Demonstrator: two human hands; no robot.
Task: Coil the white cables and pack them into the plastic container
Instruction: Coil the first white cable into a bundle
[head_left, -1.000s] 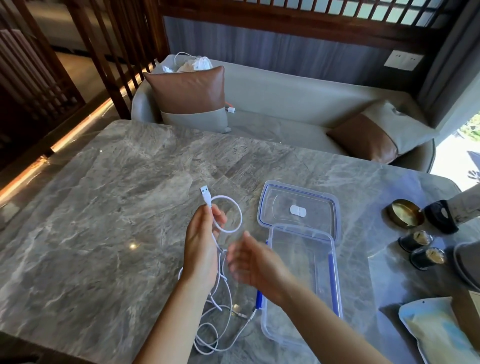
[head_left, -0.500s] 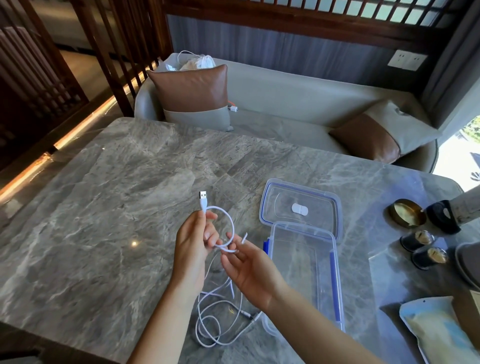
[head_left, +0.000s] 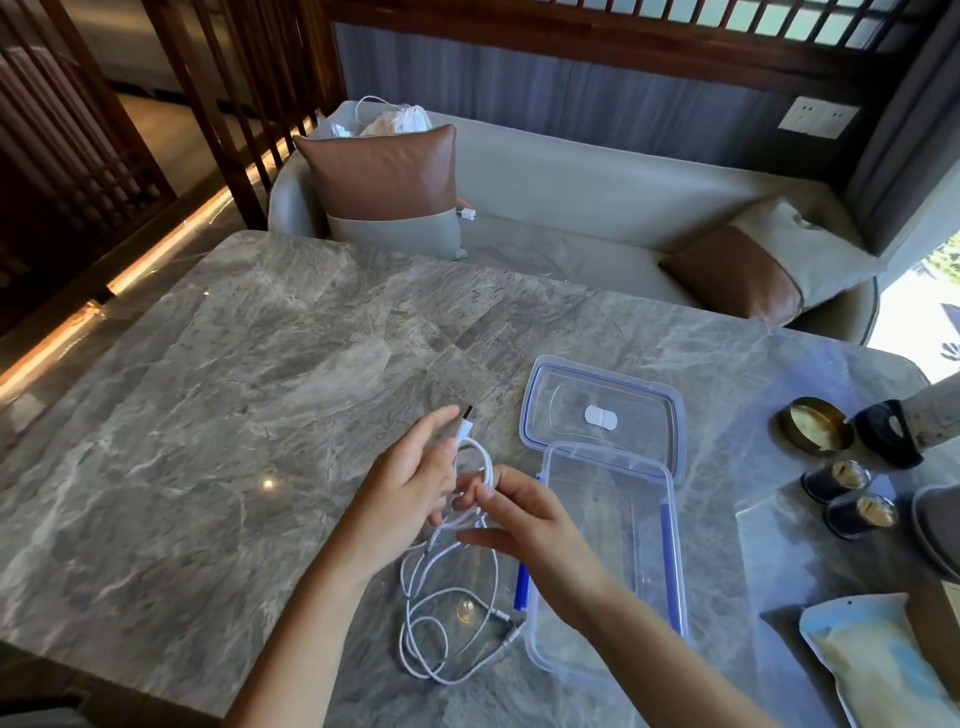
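Observation:
A white cable (head_left: 451, 613) lies in loose loops on the marble table (head_left: 208, 441), and its upper end rises into both my hands. My left hand (head_left: 410, 488) holds a small loop of it, with the USB plug (head_left: 466, 422) sticking up past the fingers. Touching it on the right, my right hand (head_left: 524, 525) pinches the same cable just below the loop. The clear plastic container (head_left: 670, 571) with blue clips stands open to the right of my hands. Its lid (head_left: 602, 410) lies flat behind it.
A brass dish (head_left: 815, 426), two small dark jars (head_left: 847, 499) and a black object (head_left: 888, 434) sit at the table's right edge. A pale pouch (head_left: 878, 665) lies at the near right. Behind the table, a grey sofa (head_left: 597, 208) carries brown cushions.
My right hand has come left from above the container and closed on the cable beside my left hand. The held loop has tightened and the plug has tilted right.

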